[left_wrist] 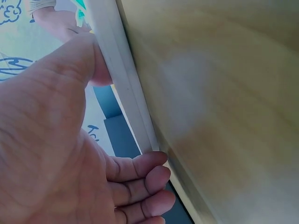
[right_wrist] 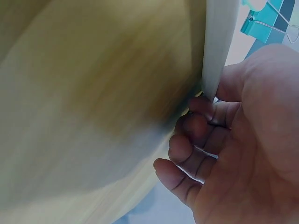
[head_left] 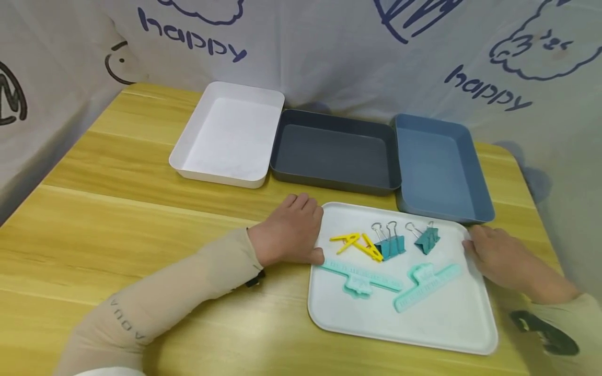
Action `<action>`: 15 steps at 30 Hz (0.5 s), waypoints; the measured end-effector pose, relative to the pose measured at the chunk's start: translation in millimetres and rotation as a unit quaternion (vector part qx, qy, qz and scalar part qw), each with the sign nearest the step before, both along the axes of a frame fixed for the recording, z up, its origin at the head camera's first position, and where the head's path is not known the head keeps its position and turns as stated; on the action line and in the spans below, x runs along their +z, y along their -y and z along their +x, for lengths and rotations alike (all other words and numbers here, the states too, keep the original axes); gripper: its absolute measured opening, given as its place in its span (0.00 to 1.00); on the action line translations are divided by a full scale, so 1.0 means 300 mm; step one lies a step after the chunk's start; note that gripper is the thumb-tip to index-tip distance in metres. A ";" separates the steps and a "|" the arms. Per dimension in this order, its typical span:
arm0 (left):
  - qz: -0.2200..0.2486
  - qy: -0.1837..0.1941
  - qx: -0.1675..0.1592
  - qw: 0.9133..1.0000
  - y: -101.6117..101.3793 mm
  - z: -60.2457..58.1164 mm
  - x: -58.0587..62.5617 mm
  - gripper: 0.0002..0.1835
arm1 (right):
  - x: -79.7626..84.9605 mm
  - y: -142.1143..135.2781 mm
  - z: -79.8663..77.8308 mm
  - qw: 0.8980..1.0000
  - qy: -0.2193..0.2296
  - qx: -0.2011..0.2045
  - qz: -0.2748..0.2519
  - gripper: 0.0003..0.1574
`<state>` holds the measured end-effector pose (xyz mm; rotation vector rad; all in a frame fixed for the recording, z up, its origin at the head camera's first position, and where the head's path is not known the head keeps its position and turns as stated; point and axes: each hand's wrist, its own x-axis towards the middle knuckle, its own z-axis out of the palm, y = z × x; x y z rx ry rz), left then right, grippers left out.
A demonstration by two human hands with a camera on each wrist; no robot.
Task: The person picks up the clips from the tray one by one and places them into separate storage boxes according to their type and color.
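A flat white tray is gripped at its two sides. My left hand holds the left rim, thumb over the top and fingertips against the outer side in the left wrist view. At the right rim my right hand does the same, its fingers curled at the edge. On the tray lie two yellow clothespins, two teal binder clips with metal handles, and two long mint-green ruler clips. In the right wrist view one teal binder clip shows past the rim.
Behind the tray stand a white bin, a dark grey bin and a blue-grey bin, side by side. They stand on a wooden table. A white cloth with drawings hangs at the back.
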<state>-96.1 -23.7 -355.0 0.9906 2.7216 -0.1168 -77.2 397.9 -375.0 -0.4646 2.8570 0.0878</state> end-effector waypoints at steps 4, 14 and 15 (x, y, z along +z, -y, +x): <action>0.005 0.005 0.005 1.000 0.020 -0.001 0.001 0.35 | -0.001 0.016 -0.003 1.000 -0.004 0.007 -0.004 0.10; 0.002 0.012 -0.001 1.000 0.060 -0.002 0.001 0.37 | 0.006 0.058 -0.004 1.000 -0.008 0.014 0.001 0.10; 0.002 0.009 -0.001 1.000 0.065 -0.001 0.001 0.37 | 0.005 0.064 -0.004 1.000 -0.011 0.017 0.002 0.10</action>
